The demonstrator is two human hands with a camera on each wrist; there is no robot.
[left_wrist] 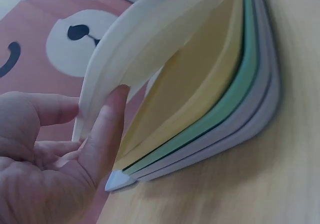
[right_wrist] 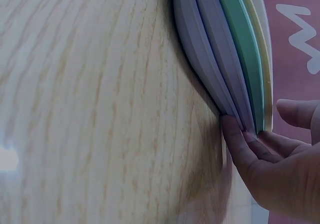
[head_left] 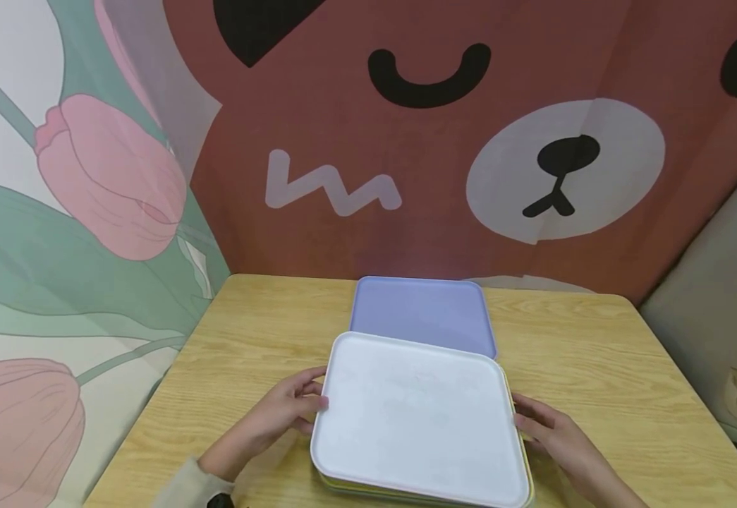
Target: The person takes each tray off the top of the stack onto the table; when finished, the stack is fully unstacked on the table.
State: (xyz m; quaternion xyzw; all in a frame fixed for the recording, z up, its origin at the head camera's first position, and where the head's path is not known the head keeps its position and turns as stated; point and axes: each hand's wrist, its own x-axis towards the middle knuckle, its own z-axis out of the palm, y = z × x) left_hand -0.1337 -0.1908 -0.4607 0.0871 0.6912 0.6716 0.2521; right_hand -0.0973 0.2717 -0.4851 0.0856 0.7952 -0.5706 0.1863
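Observation:
Atop a stack on the wooden table lies a white tray (head_left: 415, 416). My left hand (head_left: 279, 409) pinches its left edge between thumb and fingers, and that edge is raised off the yellow tray (left_wrist: 197, 86) beneath. Under the yellow one come a green tray (right_wrist: 239, 29) and two pale purple-grey trays (right_wrist: 217, 46). On the stack's right side, the fingers of my right hand (head_left: 561, 437) touch the tray edges. The right wrist view shows its thumb apart from the stack.
A periwinkle tray (head_left: 422, 307) lies behind the stack, near the table's far edge. Wood-grain table (head_left: 597, 353) surface extends to both sides. A printed wall covering with a brown bear (head_left: 343, 127) stands behind the table, with tulips at left.

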